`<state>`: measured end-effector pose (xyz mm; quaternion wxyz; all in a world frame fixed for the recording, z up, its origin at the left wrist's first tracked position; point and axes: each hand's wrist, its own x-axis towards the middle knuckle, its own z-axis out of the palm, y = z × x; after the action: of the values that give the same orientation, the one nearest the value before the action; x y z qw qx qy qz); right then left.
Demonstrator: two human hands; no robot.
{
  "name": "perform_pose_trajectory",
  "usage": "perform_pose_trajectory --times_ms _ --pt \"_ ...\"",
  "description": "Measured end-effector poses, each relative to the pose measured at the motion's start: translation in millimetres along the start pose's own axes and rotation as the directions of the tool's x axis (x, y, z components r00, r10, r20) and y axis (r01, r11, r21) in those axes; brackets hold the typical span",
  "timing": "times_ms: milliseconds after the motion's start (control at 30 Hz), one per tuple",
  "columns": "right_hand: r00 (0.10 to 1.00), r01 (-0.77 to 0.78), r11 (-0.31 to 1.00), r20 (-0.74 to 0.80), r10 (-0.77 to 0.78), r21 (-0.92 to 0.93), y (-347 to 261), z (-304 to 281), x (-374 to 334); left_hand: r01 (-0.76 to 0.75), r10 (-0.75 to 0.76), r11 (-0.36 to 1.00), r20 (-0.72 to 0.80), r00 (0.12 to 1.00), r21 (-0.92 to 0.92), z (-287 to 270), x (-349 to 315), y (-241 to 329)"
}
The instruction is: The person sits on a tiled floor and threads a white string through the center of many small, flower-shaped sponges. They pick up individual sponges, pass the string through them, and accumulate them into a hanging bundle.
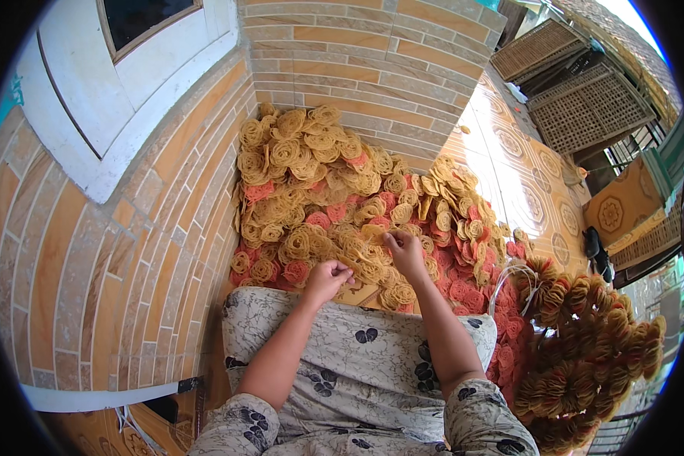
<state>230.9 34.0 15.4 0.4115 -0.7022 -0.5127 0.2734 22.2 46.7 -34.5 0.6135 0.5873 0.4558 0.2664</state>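
In front of my lap lies a big pile of thin, lacy coiled discs (285,152), most of them yellow, which look like raw crackers. Coral-red discs (296,271) of the same sort are mixed in. My right hand (407,257) is closed above the near part of the pile, its fingertips at the edge of a yellow coiled disc (372,232) that it seems to pinch. Just left of it and nearer me, my left hand (328,281) has thumb and fingers pressed together. Whatever is between them is too small to name.
Dense bundles of strung discs (585,349) stand at the right, beside loops of white string (514,283). A brick-patterned wall (152,251) borders the left, another wall (357,64) the back. Beyond the patterned tile floor (536,178) lean woven racks (591,106).
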Motion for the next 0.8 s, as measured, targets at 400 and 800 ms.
perform_pose_trajectory --times_ms 400,800 --pt "0.943 0.265 0.920 0.278 -0.184 -0.287 19.8 15.1 -10.8 -0.029 0.017 0.995 -0.126 0.992 -0.091 -1.9 9.1 -16.1" --pt "0.990 -0.087 0.991 0.116 0.076 0.097 23.7 -7.8 11.4 -0.024 0.025 0.999 -0.022 0.999 0.031 0.7 -0.5 -5.0"
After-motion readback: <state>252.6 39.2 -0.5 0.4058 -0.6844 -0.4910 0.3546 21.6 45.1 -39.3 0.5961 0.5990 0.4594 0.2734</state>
